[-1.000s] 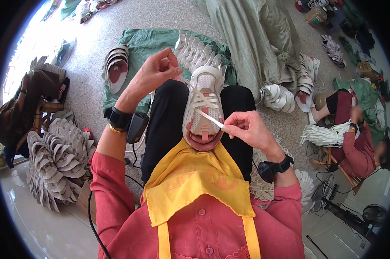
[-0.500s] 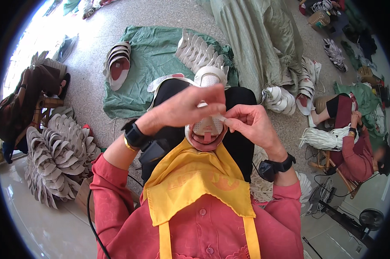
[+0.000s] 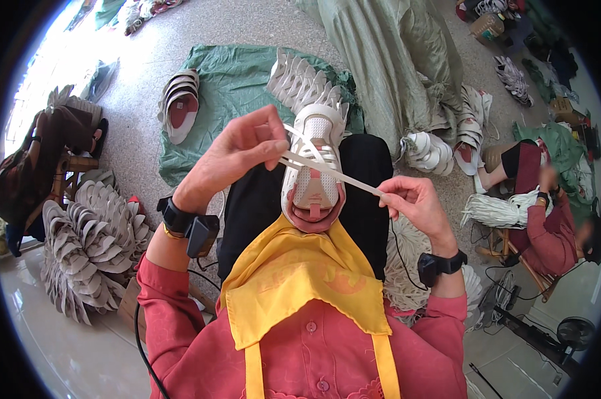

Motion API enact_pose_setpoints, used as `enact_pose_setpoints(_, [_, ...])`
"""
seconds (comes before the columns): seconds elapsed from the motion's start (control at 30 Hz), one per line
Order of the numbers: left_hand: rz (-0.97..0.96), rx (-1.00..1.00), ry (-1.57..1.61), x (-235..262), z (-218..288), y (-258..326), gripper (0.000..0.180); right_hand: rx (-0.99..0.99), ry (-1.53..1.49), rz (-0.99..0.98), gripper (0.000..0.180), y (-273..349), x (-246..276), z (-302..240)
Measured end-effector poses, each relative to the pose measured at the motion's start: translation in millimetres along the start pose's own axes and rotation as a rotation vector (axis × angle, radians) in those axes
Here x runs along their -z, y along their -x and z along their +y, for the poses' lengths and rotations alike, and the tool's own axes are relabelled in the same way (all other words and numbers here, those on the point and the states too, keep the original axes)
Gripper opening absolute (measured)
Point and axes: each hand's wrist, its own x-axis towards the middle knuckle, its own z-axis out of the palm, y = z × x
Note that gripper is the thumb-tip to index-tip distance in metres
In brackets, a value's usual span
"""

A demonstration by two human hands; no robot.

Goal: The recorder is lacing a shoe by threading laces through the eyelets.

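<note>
Hands (image 3: 247,149) on shoelace (image 3: 327,171), taut

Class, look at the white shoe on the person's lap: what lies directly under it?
The white shoe rests on the person's black trousers, with a yellow apron at its heel. A white lace crosses above. The sole and whatever it presses on are hidden.

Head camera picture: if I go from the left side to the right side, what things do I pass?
Pile of grey shoe parts → left hand → white shoe → right hand → bundle of white laces → another person's red sleeve.
</note>
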Motion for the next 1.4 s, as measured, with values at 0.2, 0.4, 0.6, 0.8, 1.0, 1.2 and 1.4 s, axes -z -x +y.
enact_pose_setpoints(0.2, [0.093,-0.006,-0.047,11.0,-4.4,4.7,0.018,-0.108,0.083,0.006,0.014,6.5,2.4,3.5])
enact_pose_setpoints(0.4, [0.181,0.037,-0.068,17.0,-6.4,11.9,0.024,-0.029,0.128,0.008,0.015,0.6,-8.6,3.5])
enact_pose_setpoints(0.6, [0.298,0.063,-0.165,28.5,-15.5,25.7,0.026,-0.049,0.404,-0.014,0.014,-7.6,-18.2,-13.2])
enact_pose_setpoints(0.8, [0.369,0.138,-0.385,49.1,-39.1,30.0,0.029,0.09,0.287,-0.015,0.011,-17.6,-35.4,-9.8])
enact_pose_setpoints(1.0, [0.421,0.24,-0.831,43.4,-43.1,32.6,0.024,0.088,0.394,0.024,0.011,-26.2,-57.9,-33.2])
enact_pose_setpoints(1.2, [0.164,-0.098,-0.525,2.0,-31.3,18.2,0.016,0.16,0.378,-0.001,0.012,-39.1,-74.0,-29.2])
enact_pose_setpoints(1.4, [-0.036,-0.096,-0.425,-29.1,-45.9,9.2,0.02,0.182,0.293,-0.061,0.013,-42.5,-85.6,-39.8])
